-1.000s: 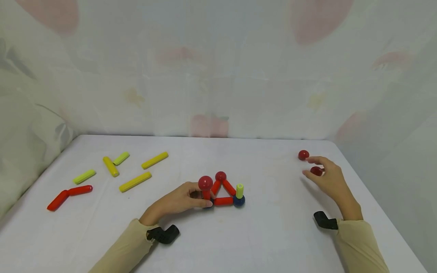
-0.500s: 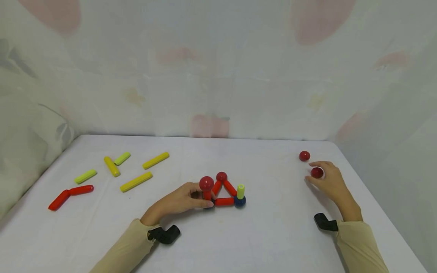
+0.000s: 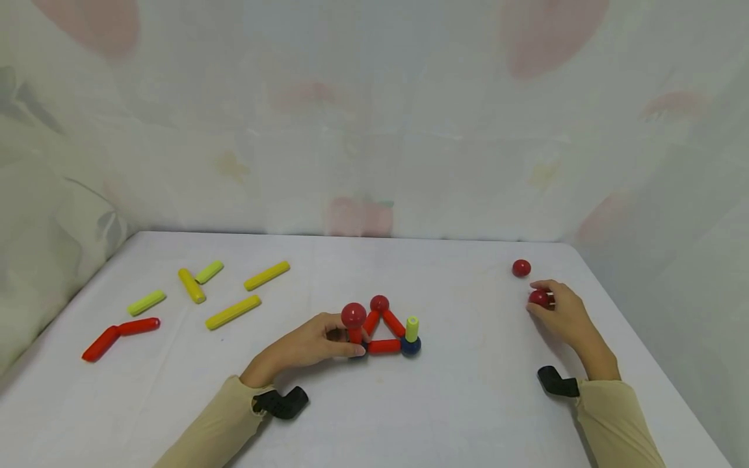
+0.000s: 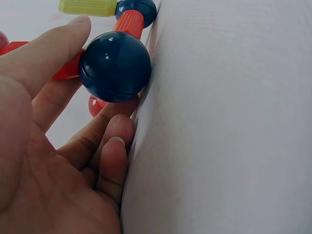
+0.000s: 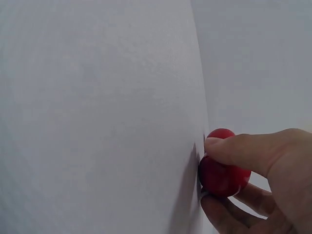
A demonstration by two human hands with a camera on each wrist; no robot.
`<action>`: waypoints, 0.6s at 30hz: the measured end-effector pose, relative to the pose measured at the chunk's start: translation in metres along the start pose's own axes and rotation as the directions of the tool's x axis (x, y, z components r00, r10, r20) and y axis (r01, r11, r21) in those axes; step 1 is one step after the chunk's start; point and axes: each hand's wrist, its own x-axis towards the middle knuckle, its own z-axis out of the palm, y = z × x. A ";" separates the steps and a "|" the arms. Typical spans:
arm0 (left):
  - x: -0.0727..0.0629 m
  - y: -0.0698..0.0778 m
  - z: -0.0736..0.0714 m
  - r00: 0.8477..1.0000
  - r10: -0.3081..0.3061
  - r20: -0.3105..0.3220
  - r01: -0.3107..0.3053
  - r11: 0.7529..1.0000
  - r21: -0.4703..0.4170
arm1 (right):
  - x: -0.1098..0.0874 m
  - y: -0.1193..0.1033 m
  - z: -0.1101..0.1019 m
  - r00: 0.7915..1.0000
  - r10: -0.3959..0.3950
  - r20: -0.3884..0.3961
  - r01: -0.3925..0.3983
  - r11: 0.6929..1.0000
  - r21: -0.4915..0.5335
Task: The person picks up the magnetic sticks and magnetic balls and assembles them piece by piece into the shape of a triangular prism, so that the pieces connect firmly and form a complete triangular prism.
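At the table's middle lies a flat triangle of red rods [image 3: 384, 346] joined by balls, with a red ball [image 3: 379, 303] at its far corner. From its near-left blue ball [image 4: 116, 67] an upright red rod [image 3: 354, 335] rises, topped by another red ball [image 3: 354, 315]. My left hand [image 3: 313, 341] grips this corner, thumb and fingers around the rod. A short lime rod [image 3: 412, 328] stands on the right blue ball [image 3: 411, 346]. Over at the right, my right hand [image 3: 566, 318] pinches a loose red ball [image 5: 224, 175] between thumb and fingers, close to the table.
One more loose red ball [image 3: 521, 268] lies just beyond the right hand. On the left side are two joined red rods [image 3: 119, 337], lime rods [image 3: 147, 302] and several yellow rods [image 3: 233, 312]. Behind the white table [image 3: 456, 403] hangs a patterned cloth [image 3: 445, 162].
The right hand's fingers have closed on the loose red ball and shifted it slightly left and nearer. The left hand keeps its grip on the triangle's corner.
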 end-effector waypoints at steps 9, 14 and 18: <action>-0.001 0.002 0.000 1.000 -0.012 -0.001 0.012 1.000 -0.001 | -0.003 -0.013 -0.002 0.993 -0.036 -0.110 0.043 0.997 0.060; -0.001 0.002 0.000 1.000 -0.003 0.002 0.003 1.000 -0.011 | -0.004 -0.022 -0.002 0.982 -0.109 -0.152 0.117 0.992 0.051; 0.000 0.003 0.000 1.000 -0.003 0.002 0.003 1.000 -0.021 | -0.004 -0.029 -0.001 0.977 -0.148 -0.154 0.156 0.987 0.043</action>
